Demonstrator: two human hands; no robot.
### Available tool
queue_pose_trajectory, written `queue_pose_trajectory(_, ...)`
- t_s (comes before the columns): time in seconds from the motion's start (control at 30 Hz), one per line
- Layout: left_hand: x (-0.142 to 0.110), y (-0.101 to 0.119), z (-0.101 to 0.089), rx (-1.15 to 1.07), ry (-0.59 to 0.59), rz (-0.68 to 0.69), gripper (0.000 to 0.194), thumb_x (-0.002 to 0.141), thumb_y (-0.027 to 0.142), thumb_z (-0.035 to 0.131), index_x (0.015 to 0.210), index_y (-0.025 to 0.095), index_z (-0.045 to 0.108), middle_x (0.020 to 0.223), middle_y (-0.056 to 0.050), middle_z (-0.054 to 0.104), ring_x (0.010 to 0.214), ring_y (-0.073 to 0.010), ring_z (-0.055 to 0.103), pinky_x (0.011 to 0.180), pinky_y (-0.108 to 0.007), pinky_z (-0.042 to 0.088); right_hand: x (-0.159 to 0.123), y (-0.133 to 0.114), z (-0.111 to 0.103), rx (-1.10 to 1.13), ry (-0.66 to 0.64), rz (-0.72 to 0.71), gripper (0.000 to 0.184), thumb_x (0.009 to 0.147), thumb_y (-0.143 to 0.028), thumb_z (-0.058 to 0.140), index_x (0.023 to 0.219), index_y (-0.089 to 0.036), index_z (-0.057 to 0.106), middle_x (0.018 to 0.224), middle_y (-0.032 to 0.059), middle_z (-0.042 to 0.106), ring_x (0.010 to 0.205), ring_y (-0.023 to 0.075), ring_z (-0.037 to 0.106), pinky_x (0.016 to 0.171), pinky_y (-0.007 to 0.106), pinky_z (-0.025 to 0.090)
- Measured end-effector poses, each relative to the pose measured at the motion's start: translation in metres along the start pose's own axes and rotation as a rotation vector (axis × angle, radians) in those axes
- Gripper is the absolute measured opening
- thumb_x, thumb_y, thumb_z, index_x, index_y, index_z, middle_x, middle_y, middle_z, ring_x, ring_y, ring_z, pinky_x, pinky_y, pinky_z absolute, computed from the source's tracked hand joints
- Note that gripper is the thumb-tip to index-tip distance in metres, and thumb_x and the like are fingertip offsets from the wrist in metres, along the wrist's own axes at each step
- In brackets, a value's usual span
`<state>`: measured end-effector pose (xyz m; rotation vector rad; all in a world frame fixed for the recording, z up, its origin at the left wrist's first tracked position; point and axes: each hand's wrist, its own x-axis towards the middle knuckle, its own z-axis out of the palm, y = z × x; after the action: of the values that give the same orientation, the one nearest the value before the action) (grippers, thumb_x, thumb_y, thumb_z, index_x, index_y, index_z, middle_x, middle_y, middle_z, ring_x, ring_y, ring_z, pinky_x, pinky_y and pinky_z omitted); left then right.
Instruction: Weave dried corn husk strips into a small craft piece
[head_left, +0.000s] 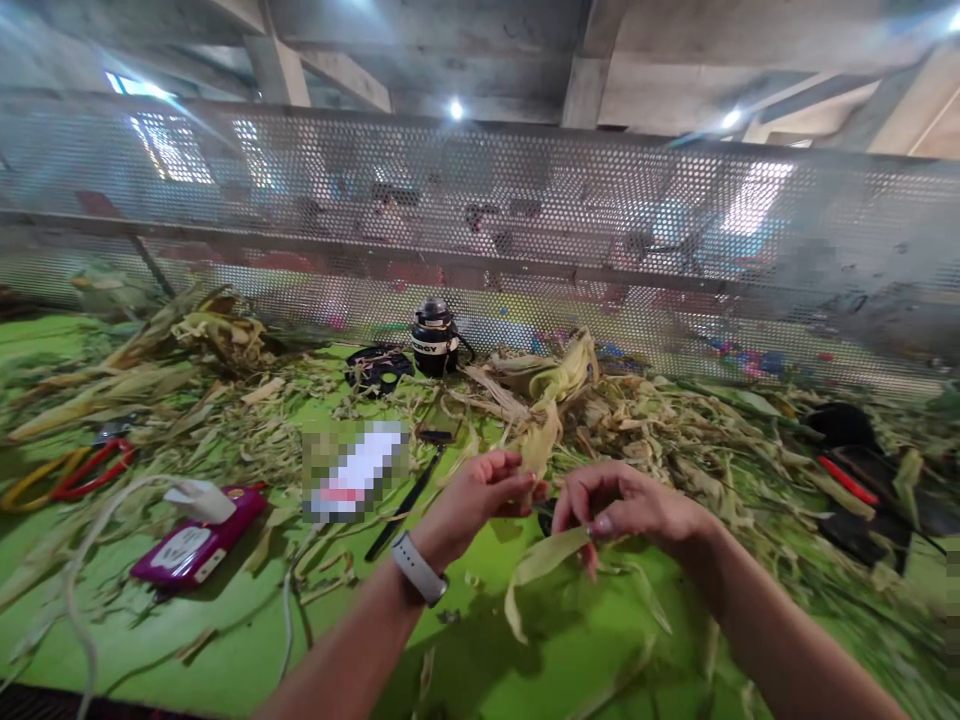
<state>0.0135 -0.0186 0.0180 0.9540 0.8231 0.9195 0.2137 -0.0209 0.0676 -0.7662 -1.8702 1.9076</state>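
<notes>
While both forearms slant inward from the near edge, the left one toward the far right and the right one toward the far left, the two hands face each other just apart over the green tabletop (469, 625). The left hand (476, 495) is turned palm inward with fingers curled, a pale wristband (420, 572) behind it; its thumb and fingertips meet at the near end of an upright husk piece (541, 447), whose long axis runs away toward the far side, leaning slightly right. The right hand (630, 505) arches at the wrist, thumb and finger pinching the right end of a husk strip (551, 556). That strip points left from the pinch, its long axis roughly crosswise, and its free end bends down toward the near side.

Left of the hands lie a long black tool (407, 500), slanting toward the far right, a blurred phone (361, 468) and a purple box (201, 542). Farther off, a black jar (435, 342) stands upright beside heaped dry husks (637, 430), before a perforated metal screen (450, 225).
</notes>
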Motion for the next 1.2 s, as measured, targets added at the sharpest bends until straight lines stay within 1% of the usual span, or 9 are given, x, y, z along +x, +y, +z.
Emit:
queue_pose_trajectory(0.07, 0.000, -0.008, 0.007, -0.013, -0.070, -0.043, 0.047, 0.061, 0.028, 0.077, 0.102, 0.017, 0.056, 0.066, 0.002, 0.065, 0.056, -0.0102, 0.059, 0.055, -0.021, 0.045, 0.001, 0.005, -0.004, -0.034, 0.031, 0.008, 0.014, 0.070, -0.029, 0.059, 0.071, -0.015, 0.056, 0.089, 0.0054, 0.064, 0.056, 0.0106, 0.055, 0.051, 0.024, 0.044)
queue_pose_trajectory(0.13, 0.000, -0.015, 0.011, -0.015, -0.122, -0.050, 0.054, 0.061, 0.029, 0.078, 0.107, 0.020, 0.051, 0.061, 0.004, 0.063, 0.051, -0.0097, 0.057, 0.050, -0.019, 0.041, 0.002, 0.009, -0.009, -0.205, 0.105, -0.019, 0.010, 0.070, -0.025, 0.056, 0.072, -0.015, 0.057, 0.082, 0.0034, 0.062, 0.057, 0.0097, 0.051, 0.050, 0.021, 0.040)
queue_pose_trajectory(0.2, 0.000, -0.020, 0.012, -0.020, -0.148, -0.063, 0.051, 0.062, 0.030, 0.077, 0.104, 0.021, 0.051, 0.063, 0.003, 0.064, 0.054, -0.0115, 0.060, 0.050, -0.019, 0.041, 0.002, 0.012, -0.012, -0.435, 0.204, -0.048, 0.007, 0.070, -0.019, 0.052, 0.070, -0.015, 0.057, 0.071, 0.0005, 0.057, 0.058, 0.0097, 0.047, 0.051, 0.020, 0.036)
queue_pose_trajectory(0.3, 0.000, -0.021, 0.011, -0.025, -0.152, -0.104, 0.037, 0.064, 0.031, 0.075, 0.094, 0.019, 0.057, 0.072, -0.001, 0.068, 0.066, -0.0158, 0.066, 0.059, -0.024, 0.047, 0.003, 0.015, -0.016, -0.807, 0.364, -0.049, 0.007, 0.066, -0.012, 0.048, 0.064, -0.015, 0.055, 0.059, -0.0037, 0.048, 0.054, 0.0084, 0.040, 0.051, 0.019, 0.030)
queue_pose_trajectory(0.43, -0.001, -0.019, 0.010, -0.042, -0.173, -0.140, 0.024, 0.071, 0.033, 0.069, 0.087, 0.016, 0.064, 0.080, -0.006, 0.071, 0.073, -0.0184, 0.067, 0.067, -0.029, 0.051, 0.005, 0.018, -0.019, -1.047, 0.413, -0.031, 0.009, 0.064, -0.010, 0.048, 0.064, -0.016, 0.055, 0.057, -0.0046, 0.049, 0.051, 0.0074, 0.038, 0.051, 0.019, 0.026)
queue_pose_trajectory(0.57, -0.001, -0.018, 0.011, -0.074, -0.174, -0.140, 0.027, 0.077, 0.037, 0.063, 0.093, 0.016, 0.062, 0.086, -0.009, 0.071, 0.081, -0.0227, 0.068, 0.071, -0.034, 0.052, 0.006, 0.019, -0.020, -1.133, 0.447, -0.035, 0.007, 0.067, -0.012, 0.050, 0.066, -0.016, 0.056, 0.058, -0.0035, 0.052, 0.051, 0.0078, 0.039, 0.052, 0.020, 0.025)
queue_pose_trajectory(0.73, -0.002, -0.018, 0.013, 0.017, -0.176, -0.136, 0.036, 0.071, 0.035, 0.070, 0.097, 0.019, 0.051, 0.077, -0.005, 0.070, 0.077, -0.0221, 0.068, 0.066, -0.033, 0.052, 0.006, 0.018, -0.019, -1.159, 0.484, -0.050, 0.007, 0.068, -0.013, 0.050, 0.066, -0.016, 0.056, 0.059, -0.0027, 0.053, 0.051, 0.0083, 0.039, 0.052, 0.020, 0.024)
queue_pose_trajectory(0.93, -0.001, -0.024, 0.011, 0.037, -0.212, -0.143, 0.042, 0.068, 0.028, 0.075, 0.099, 0.018, 0.048, 0.079, -0.005, 0.071, 0.079, -0.0196, 0.067, 0.070, -0.031, 0.051, 0.006, 0.015, -0.018, -1.091, 0.506, -0.077, 0.006, 0.067, -0.011, 0.051, 0.065, -0.016, 0.054, 0.058, -0.0038, 0.050, 0.052, 0.0078, 0.039, 0.053, 0.019, 0.025)
queue_pose_trajectory(1.2, -0.002, -0.019, 0.009, -0.046, -0.216, -0.178, 0.044, 0.069, 0.024, 0.074, 0.106, 0.019, 0.050, 0.080, -0.003, 0.068, 0.081, -0.0190, 0.066, 0.070, -0.032, 0.052, 0.009, 0.017, -0.020, -0.999, 0.602, -0.015, 0.006, 0.067, -0.012, 0.051, 0.065, -0.016, 0.056, 0.059, -0.0038, 0.052, 0.052, 0.0078, 0.041, 0.054, 0.019, 0.028)
